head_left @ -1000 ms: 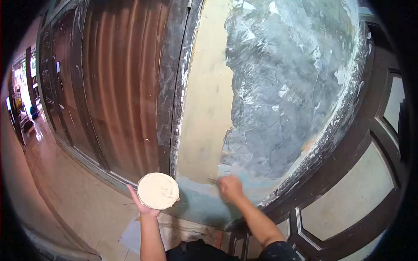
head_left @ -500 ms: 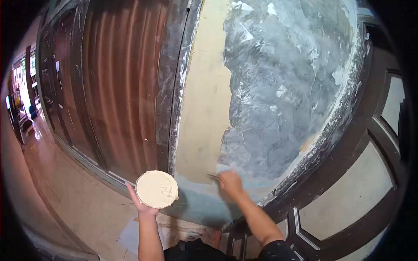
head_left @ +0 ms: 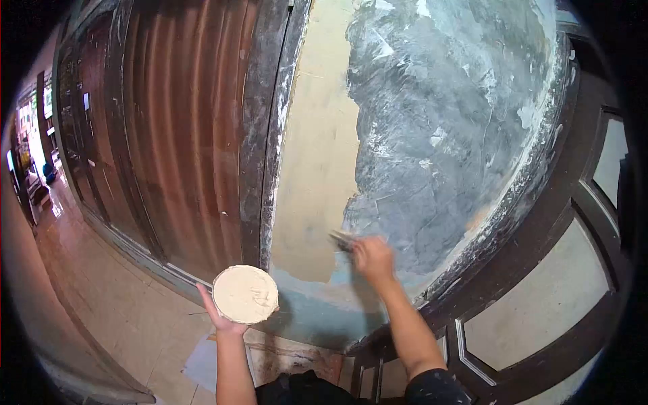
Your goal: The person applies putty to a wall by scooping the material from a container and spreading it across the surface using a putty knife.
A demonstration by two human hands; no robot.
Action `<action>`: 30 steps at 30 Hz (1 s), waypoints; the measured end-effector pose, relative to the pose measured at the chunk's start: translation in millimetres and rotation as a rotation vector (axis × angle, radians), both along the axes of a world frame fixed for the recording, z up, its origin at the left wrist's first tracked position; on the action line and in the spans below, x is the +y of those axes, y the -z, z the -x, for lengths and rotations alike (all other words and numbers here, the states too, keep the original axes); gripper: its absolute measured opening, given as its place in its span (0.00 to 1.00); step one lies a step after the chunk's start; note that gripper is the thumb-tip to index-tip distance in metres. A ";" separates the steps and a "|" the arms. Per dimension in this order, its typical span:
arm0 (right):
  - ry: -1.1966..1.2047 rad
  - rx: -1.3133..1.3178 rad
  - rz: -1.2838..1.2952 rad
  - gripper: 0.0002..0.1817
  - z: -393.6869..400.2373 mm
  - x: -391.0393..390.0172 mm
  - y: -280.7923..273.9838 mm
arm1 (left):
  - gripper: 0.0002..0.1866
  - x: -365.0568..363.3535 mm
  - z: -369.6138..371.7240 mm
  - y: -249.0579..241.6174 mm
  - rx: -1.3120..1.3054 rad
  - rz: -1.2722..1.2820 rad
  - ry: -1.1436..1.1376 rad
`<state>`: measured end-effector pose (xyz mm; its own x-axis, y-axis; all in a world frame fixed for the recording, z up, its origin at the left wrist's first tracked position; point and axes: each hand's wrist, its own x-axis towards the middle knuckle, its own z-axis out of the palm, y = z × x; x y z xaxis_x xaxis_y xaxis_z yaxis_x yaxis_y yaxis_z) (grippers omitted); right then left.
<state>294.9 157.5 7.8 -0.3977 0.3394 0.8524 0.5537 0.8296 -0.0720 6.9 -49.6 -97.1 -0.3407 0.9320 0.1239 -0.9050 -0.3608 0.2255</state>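
My left hand point(head_left: 221, 316) is wrapped under and around a round tub of cream-coloured filler point(head_left: 244, 294), its smooth, slightly scraped top facing up. In my right hand point(head_left: 373, 259) is a putty knife point(head_left: 343, 239), its blade pointing left, right at the edge of a cream band of filler point(head_left: 314, 162) on the wall. That band runs from top to bottom along the door frame, with a ragged right edge. Bare grey wall point(head_left: 432, 148) with white patches lies to its right. Motion smears the knife a little.
Left of the band stands a dark door frame point(head_left: 256, 135) beside brown curtained glass point(head_left: 182, 135). A dark wooden panelled door point(head_left: 533, 310) borders the right. Below is a tiled floor point(head_left: 128, 304) with a pale sheet point(head_left: 206, 361) on it.
My right hand and the putty knife have moved up and slightly right along the band. The left hand with the tub has barely shifted.
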 end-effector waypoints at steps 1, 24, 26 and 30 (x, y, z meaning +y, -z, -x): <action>0.002 -0.113 0.112 0.04 5.4 -5.0 33.9 | 0.54 1.5 1.8 3.5 -0.061 0.060 -0.031; 0.106 -0.365 0.140 0.08 11.9 23.6 47.8 | 0.53 0.8 0.7 -14.7 0.086 -0.052 -0.019; 0.191 -0.125 -0.046 0.08 5.5 26.3 -37.9 | 0.52 2.5 -1.6 -17.5 0.052 -0.059 -0.031; 0.130 0.204 -0.265 0.04 -5.4 7.7 -128.1 | 0.52 0.2 2.0 -11.1 0.054 -0.136 0.016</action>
<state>300.3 165.2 136.0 -0.1778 0.1325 0.9751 0.6526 0.7575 0.0160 4.8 -49.4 -86.0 -0.3155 0.9107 0.2666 -0.8987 -0.3769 0.2240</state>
